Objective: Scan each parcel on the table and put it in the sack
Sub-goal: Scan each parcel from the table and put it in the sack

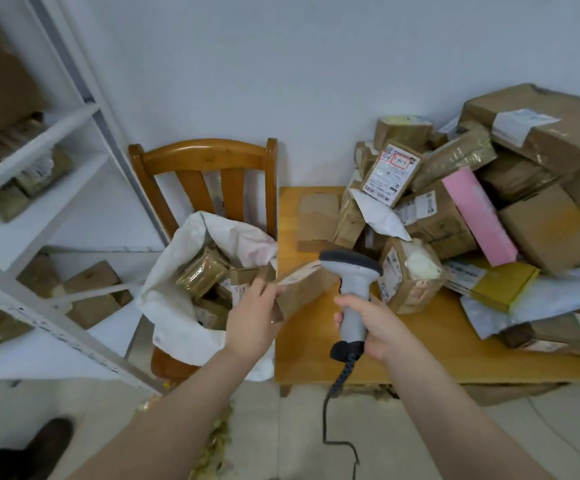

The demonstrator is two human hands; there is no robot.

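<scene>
One parcel (301,289) between hands (252,315) (373,329) (scanner (352,285) right)

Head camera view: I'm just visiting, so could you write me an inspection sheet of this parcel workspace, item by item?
Surface: wooden table, orange-brown top.
Job's things: heap of parcels on the table's right side; one cardboard parcel in hand; white sack open on a wooden chair, parcels inside; barcode scanner.
Clutter: scraps on the floor.
Hands: left hand grips the cardboard parcel beside the sack; right hand grips the scanner's handle.
Cables: scanner cable hangs to the floor.
Surroundings: white shelves holding more boxes; white wall.
</scene>
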